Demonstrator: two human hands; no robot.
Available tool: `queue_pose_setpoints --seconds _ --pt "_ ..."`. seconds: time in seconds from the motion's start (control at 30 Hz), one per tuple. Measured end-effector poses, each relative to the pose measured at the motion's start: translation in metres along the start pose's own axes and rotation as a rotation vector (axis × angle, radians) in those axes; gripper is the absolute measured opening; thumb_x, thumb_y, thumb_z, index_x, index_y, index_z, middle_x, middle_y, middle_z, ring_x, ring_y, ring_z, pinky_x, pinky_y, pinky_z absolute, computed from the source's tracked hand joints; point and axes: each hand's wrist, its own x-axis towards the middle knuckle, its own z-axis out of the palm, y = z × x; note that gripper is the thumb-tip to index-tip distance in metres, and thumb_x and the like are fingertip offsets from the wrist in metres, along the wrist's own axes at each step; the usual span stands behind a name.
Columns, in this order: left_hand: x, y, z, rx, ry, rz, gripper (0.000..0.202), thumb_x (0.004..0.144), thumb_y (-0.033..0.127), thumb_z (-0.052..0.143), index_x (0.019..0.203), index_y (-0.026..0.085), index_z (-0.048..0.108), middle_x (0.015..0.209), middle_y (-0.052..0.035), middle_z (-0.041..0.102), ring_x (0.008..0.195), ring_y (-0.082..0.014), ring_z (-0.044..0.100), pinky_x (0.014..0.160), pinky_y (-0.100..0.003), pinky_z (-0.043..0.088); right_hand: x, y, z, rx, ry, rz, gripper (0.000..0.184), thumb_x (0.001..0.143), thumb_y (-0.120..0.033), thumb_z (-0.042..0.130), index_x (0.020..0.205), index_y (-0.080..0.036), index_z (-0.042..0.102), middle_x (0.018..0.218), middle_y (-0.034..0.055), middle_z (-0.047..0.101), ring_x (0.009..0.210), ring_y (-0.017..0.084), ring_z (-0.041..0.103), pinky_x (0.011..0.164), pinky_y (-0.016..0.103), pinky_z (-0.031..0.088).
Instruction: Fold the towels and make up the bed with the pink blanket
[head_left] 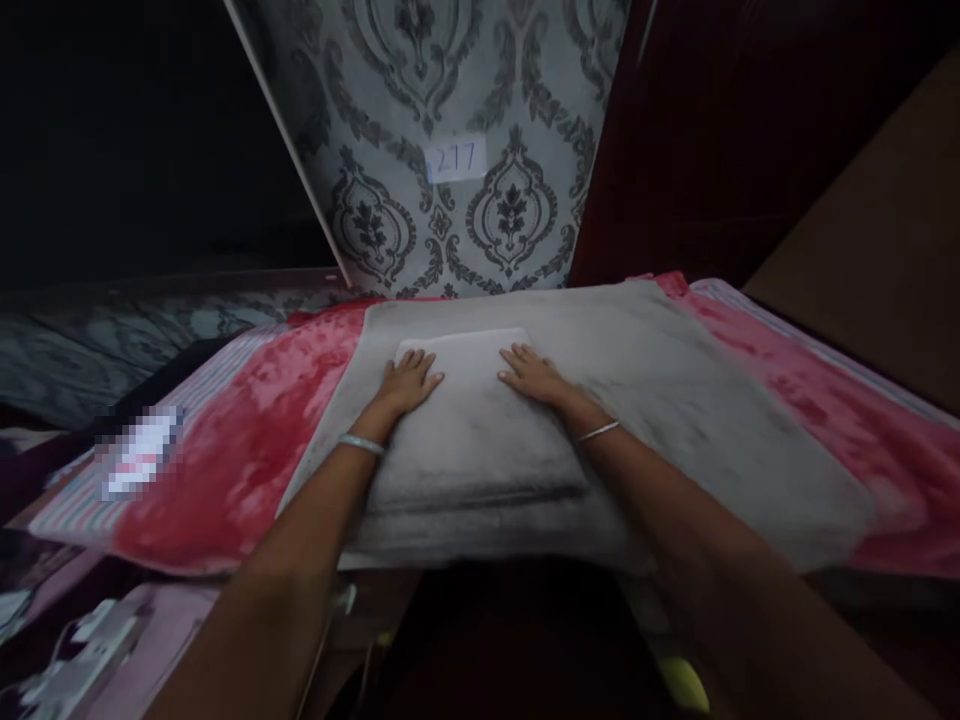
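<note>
A light grey, soft-looking folded cloth [472,430] lies in front of me, with a dark crease across its near part. My left hand [409,380] rests flat on its far left corner, fingers spread. On the far right part of the same cloth lies my right hand [534,375], palm down with the fingers apart. Neither hand grips anything. Beneath the folded cloth is a larger grey cloth [697,410], spread wide to the right. Each wrist wears a thin bangle.
A red and pink plush blanket [255,440] covers the table under the grey cloth. A striped cloth [75,515] shows at its edge. A patterned wall [442,80] bears a paper label [456,158] reading 277. A white power strip [86,655] lies at lower left.
</note>
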Motion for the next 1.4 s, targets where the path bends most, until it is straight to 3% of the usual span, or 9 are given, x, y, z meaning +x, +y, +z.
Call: queue_pose_setpoints --seconds 0.17,0.3,0.47,0.57,0.77,0.9,1.1,1.27,1.4 --pt "-0.083 0.023 0.006 -0.001 -0.025 0.271 0.068 0.096 0.059 0.047 0.156 0.03 0.038 0.168 -0.0072 0.024 0.156 -0.0354 0.01 0.123 -0.063 0.006 -0.09 -0.006 0.017 -0.006 0.037 -0.216 0.065 0.099 -0.062 0.044 0.157 -0.033 0.038 0.168 0.0052 0.022 0.155 0.035 0.012 0.121 0.064 0.015" --pt "-0.127 0.034 0.02 -0.077 -0.047 0.24 0.067 0.097 0.057 0.044 0.159 0.033 0.031 0.17 -0.0044 0.019 0.157 -0.0352 0.007 0.123 -0.064 0.006 -0.141 -0.011 0.034 -0.02 0.074 -0.243 0.057 0.103 -0.052 0.042 0.156 -0.033 0.04 0.166 0.0027 0.027 0.154 0.033 0.017 0.121 0.061 0.018" --pt "-0.129 0.035 0.02 -0.095 -0.031 0.214 0.064 0.098 0.053 0.046 0.157 0.03 0.037 0.168 -0.0056 0.025 0.156 -0.0347 0.014 0.124 -0.062 0.012 -0.145 -0.001 0.049 0.079 0.226 -0.232 0.05 0.104 -0.043 0.039 0.151 -0.03 0.049 0.161 0.0032 0.039 0.153 0.029 0.023 0.122 0.056 0.024" --pt "-0.143 0.034 0.016 -0.101 0.027 0.226 0.058 0.1 0.048 0.043 0.153 0.025 0.044 0.164 -0.0091 0.034 0.154 -0.0325 0.023 0.124 -0.058 0.019 -0.15 0.007 0.052 0.126 0.281 -0.194 0.052 0.104 -0.046 0.037 0.148 -0.025 0.053 0.16 0.0065 0.04 0.153 0.03 0.022 0.123 0.056 0.022" --pt "-0.182 0.043 0.025 -0.102 0.136 0.385 0.061 0.093 0.045 0.058 0.149 0.023 0.049 0.159 -0.0134 0.042 0.149 -0.0336 0.035 0.121 -0.057 0.029 -0.187 0.013 0.05 0.116 0.25 -0.244 0.069 0.098 -0.055 0.049 0.159 -0.028 0.034 0.167 0.0078 0.023 0.151 0.031 0.027 0.121 0.054 0.028" --pt "-0.178 0.052 0.035 -0.122 0.215 0.421 0.045 0.096 0.031 0.052 0.141 0.023 0.058 0.149 -0.0141 0.054 0.141 -0.0317 0.047 0.116 -0.056 0.038 -0.195 0.011 0.048 0.107 0.276 -0.22 0.06 0.101 -0.043 0.045 0.158 -0.029 0.037 0.166 0.0069 0.027 0.149 0.029 0.032 0.12 0.053 0.031" --pt "-0.172 0.05 0.041 -0.133 0.279 0.451 0.038 0.098 0.028 0.049 0.132 0.02 0.064 0.142 -0.0149 0.061 0.136 -0.0299 0.053 0.111 -0.051 0.045 -0.193 0.01 0.05 0.149 0.313 -0.21 0.051 0.103 -0.041 0.036 0.15 -0.027 0.05 0.161 0.0064 0.038 0.147 0.025 0.037 0.121 0.05 0.031" --pt "-0.174 0.051 0.043 -0.138 0.28 0.439 0.039 0.097 0.022 0.049 0.133 0.02 0.064 0.142 -0.0147 0.061 0.137 -0.0292 0.052 0.112 -0.051 0.045 -0.196 -0.001 0.05 0.066 0.343 -0.211 0.058 0.095 -0.045 0.053 0.15 -0.026 0.05 0.16 0.0074 0.039 0.154 0.034 0.017 0.12 0.061 0.026" --pt "-0.173 0.048 0.039 -0.067 0.242 0.459 0.048 0.092 0.011 0.047 0.137 0.019 0.06 0.146 -0.0137 0.057 0.139 -0.029 0.05 0.113 -0.05 0.045 -0.19 -0.017 0.049 -0.027 0.303 -0.266 0.06 0.093 -0.032 0.055 0.152 -0.023 0.047 0.158 0.009 0.042 0.152 0.033 0.023 0.122 0.061 0.022"
